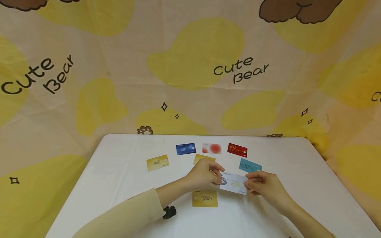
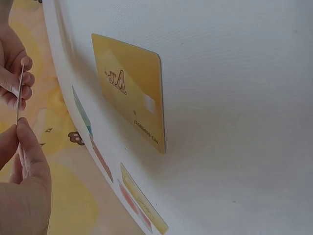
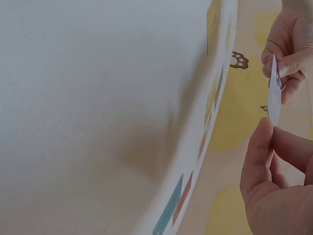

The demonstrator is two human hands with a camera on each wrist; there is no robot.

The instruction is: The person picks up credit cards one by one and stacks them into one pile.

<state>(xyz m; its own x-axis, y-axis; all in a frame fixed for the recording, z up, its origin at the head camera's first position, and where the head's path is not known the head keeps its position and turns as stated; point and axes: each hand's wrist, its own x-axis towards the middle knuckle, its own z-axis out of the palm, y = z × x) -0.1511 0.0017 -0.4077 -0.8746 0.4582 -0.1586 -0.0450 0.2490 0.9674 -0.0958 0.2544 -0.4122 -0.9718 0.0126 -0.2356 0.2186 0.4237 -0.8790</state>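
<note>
A white card (image 1: 234, 183) with gold VIP lettering and a dark picture at one end is held above the table by both hands. My left hand (image 1: 203, 174) pinches its left end, and my right hand (image 1: 267, 187) pinches its right end between thumb and fingers. Both wrist views show the white card (image 3: 275, 95) almost edge-on. Below the left hand lies a gold card (image 1: 204, 199), seen larger in the left wrist view as a gold card (image 2: 129, 93). Behind the left hand, another gold card (image 1: 203, 158) is partly covered.
Farther back lie a blue card (image 1: 186, 149), a white card with a red circle (image 1: 212, 148) and a red card (image 1: 237, 150). A teal card (image 1: 250, 165) is behind the right hand; a gold card (image 1: 157, 163) lies left. The white table (image 1: 119, 185) meets a patterned cloth.
</note>
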